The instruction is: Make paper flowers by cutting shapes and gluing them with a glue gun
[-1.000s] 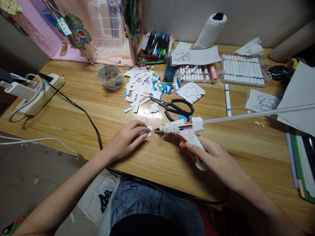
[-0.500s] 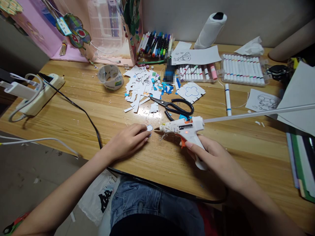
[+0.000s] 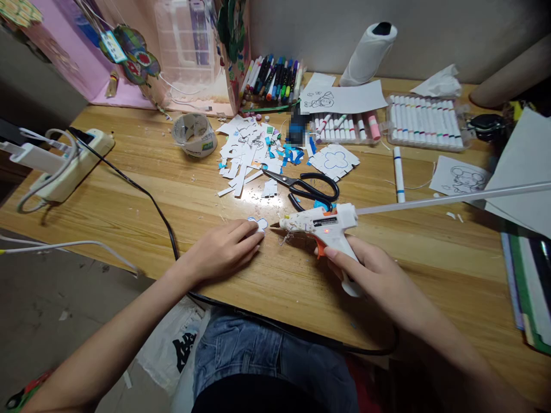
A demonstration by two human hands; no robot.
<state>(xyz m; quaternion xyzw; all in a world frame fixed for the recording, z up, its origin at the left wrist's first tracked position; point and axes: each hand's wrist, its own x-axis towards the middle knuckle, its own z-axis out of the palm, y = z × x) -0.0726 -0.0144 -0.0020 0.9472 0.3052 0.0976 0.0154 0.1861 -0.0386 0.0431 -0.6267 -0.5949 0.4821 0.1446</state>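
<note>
A small white paper cutout with a blue outline (image 3: pixel 260 223) lies on the wooden table, partly hidden under the fingers of my left hand (image 3: pixel 228 249). Those fingers are close together and press on its near side. My right hand (image 3: pixel 359 267) is wrapped round the handle of a white glue gun (image 3: pixel 333 226), with a finger at the orange trigger. The gun's nozzle points left and stops just right of the cutout. A long clear glue stick (image 3: pixel 430 202) runs out of its back. Black-handled scissors (image 3: pixel 301 186) lie just beyond the gun.
Paper scraps (image 3: pixel 245 149) are heaped behind the scissors, beside a tape roll (image 3: pixel 194 136). Marker sets (image 3: pixel 424 121) and drawings (image 3: pixel 340 98) lie at the back. A power strip (image 3: pixel 81 166) with a black cable (image 3: pixel 144 192) is at the left; a blue-banded marker (image 3: pixel 399 175) lies at the right.
My left fingers have shifted slightly back and toward me, and more of the cutout's outline shows beyond them. My right hand and the glue gun have hardly moved.
</note>
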